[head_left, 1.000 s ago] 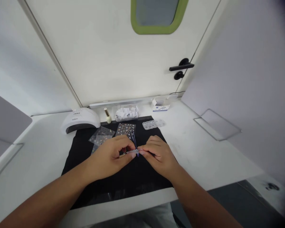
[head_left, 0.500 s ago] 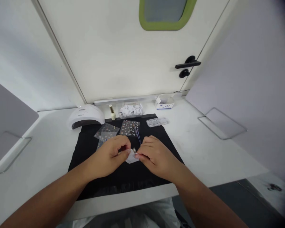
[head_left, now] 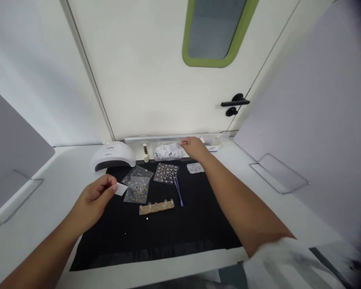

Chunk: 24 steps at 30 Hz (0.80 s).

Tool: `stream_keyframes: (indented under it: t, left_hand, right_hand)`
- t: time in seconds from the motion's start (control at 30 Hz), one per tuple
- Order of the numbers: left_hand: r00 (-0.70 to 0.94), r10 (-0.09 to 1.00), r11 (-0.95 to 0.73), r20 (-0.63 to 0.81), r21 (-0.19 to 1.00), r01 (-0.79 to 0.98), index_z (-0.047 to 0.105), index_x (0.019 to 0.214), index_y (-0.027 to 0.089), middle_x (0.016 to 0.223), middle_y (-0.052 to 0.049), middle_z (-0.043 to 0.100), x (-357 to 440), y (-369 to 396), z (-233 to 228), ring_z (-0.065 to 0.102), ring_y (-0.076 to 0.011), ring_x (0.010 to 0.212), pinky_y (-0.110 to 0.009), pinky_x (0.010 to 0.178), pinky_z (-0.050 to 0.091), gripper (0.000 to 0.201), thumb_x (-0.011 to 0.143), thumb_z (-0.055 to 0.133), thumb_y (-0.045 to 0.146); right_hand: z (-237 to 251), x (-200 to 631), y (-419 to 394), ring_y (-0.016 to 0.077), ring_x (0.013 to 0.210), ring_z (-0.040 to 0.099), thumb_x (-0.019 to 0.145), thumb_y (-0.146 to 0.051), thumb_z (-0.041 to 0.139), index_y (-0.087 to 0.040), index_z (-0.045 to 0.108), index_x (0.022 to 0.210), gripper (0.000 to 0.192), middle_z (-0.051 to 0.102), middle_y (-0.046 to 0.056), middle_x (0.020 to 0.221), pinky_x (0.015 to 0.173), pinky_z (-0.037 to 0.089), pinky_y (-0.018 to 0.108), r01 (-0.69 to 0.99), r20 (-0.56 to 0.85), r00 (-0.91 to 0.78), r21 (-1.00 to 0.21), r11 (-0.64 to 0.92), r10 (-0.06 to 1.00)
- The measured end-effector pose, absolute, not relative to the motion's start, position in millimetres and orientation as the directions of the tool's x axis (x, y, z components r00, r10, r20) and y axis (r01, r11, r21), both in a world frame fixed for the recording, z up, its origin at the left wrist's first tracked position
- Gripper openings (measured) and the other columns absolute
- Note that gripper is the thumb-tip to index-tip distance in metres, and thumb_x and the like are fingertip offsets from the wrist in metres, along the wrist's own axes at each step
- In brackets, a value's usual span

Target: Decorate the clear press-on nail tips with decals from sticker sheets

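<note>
White door (head_left: pixel 153 88) w/ a green-framed window (head_left: pixel 218 32) stands behind the bench (head_left: pixel 63 180); a black mat (head_left: pixel 192 228) covers the bench's middle. Head view: your L hand (head_left: pixel 92 200), nr the mat's left edge, pinches a small white slip (head_left: pixel 121 189) btwn thumb & fingers, grip closed on it. Your R hand (head_left: pixel 196 149) is nr the bench's back edge, at the right end of the clear tub (head_left: pixel 165 159) of white packets (head_left: pixel 169 151); fingertips close together, can't tell if they've got anything. Mid-mat lies a tan strip (head_left: pixel 156 207) w/ clear pieces on top, purple tweezers (head_left: pixel 178 192) just R of it. 2 overlapping sticker sheets (head_left: pixel 136 194) lie twd the mat's back-left corner.
</note>
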<state>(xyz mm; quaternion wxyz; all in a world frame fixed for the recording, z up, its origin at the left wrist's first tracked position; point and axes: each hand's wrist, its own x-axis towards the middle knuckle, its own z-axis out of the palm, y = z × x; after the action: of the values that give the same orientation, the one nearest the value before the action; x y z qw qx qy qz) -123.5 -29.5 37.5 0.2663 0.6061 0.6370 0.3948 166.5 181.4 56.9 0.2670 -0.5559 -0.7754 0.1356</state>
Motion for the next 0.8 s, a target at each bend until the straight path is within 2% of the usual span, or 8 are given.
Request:
stream_keyframes:
  t: [0.1,0.2,0.33,0.4,0.53,0.63,0.7,0.8]
  left_hand:
    - [-0.074,0.988,-0.062,0.136,0.786,0.615,0.048,0.080,0.021,0.065,0.004,0.040,-122,-37,32,0.039,-0.0135,0.059,-0.024,0.054,0.035,0.027,0.093,0.047,0.045]
    - [-0.050,0.994,-0.044,0.100,0.764,0.644,0.049,0.081,0.021,0.067,0.004,0.045,-131,-38,29,0.043,-0.0140,0.061,-0.024,0.056,0.036,0.026,0.093,0.047,0.044]
    - [-0.048,0.996,-0.028,0.080,0.747,0.664,0.052,0.083,0.021,0.071,0.004,0.053,-141,-29,25,0.052,-0.0141,0.067,-0.024,0.062,0.040,0.023,0.092,0.051,0.042]
    - [-0.011,0.997,-0.047,0.072,0.743,0.667,0.054,0.085,0.020,0.071,0.003,0.054,-139,-22,23,0.053,-0.0136,0.066,-0.024,0.061,0.040,0.021,0.093,0.050,0.039]
    - [0.303,0.942,-0.313,0.144,0.702,0.640,0.053,0.110,0.020,0.088,-0.001,0.062,-124,-10,16,0.060,-0.0150,0.078,-0.027,0.071,0.048,0.018,0.097,0.046,0.030]
    - [0.541,0.826,-0.501,0.157,0.645,0.577,0.060,0.105,0.019,0.098,-0.005,0.066,-115,-5,7,0.063,-0.0161,0.090,-0.029,0.081,0.049,0.018,0.098,0.043,0.023]
    - [0.595,0.788,-0.539,0.155,0.641,0.547,0.063,0.101,0.018,0.097,-0.006,0.067,-113,-3,-1,0.063,-0.0158,0.090,-0.029,0.082,0.050,0.022,0.099,0.042,0.021]
    - [0.621,0.761,-0.576,0.185,0.633,0.517,0.065,0.103,0.017,0.097,-0.008,0.066,-115,0,-13,0.063,-0.0162,0.089,-0.030,0.082,0.051,0.024,0.100,0.041,0.021]
  right_hand:
    - [44,157,202,0.0254,0.096,0.063,0.086,-0.023,0.055,-0.009,0.069,0.111,0.032,0.072,0.015,0.097,0.088,0.045,0.037,0.795,0.275,-0.214,-0.509,0.331,0.937]
    - [24,169,178,0.0224,0.085,0.063,0.091,-0.029,0.048,-0.012,0.057,0.131,0.044,0.070,0.009,0.089,0.083,0.048,0.038,0.755,0.301,-0.236,-0.541,0.369,0.924]
    - [4,197,103,0.0194,0.083,0.061,0.090,-0.031,0.051,-0.018,0.062,0.121,0.036,0.064,0.005,0.090,0.079,0.050,0.035,0.655,0.311,-0.331,-0.603,0.454,0.891]
    - [-2,206,60,0.0207,0.089,0.060,0.090,-0.029,0.054,-0.021,0.065,0.114,0.028,0.062,0.005,0.092,0.081,0.049,0.037,0.556,0.412,-0.425,-0.585,0.591,0.806]
    - [-13,200,-16,0.0209,0.090,0.057,0.088,-0.019,0.055,-0.020,0.064,0.110,0.023,0.061,0.007,0.095,0.077,0.049,0.036,0.435,0.505,-0.509,-0.547,0.715,0.697]
    - [-24,175,-52,0.0235,0.097,0.056,0.086,-0.018,0.056,-0.018,0.064,0.113,0.028,0.066,0.009,0.103,0.084,0.050,0.040,0.398,0.437,-0.607,-0.556,0.730,0.664]
    - [-30,157,-64,0.0265,0.109,0.054,0.086,-0.021,0.057,-0.017,0.064,0.119,0.034,0.066,0.011,0.121,0.094,0.048,0.045,0.444,0.349,-0.657,-0.537,0.717,0.668]
    - [-35,135,-68,0.0290,0.112,0.053,0.089,-0.025,0.054,-0.016,0.063,0.125,0.038,0.058,0.010,0.140,0.094,0.047,0.048,0.548,0.258,-0.666,-0.468,0.693,0.700]
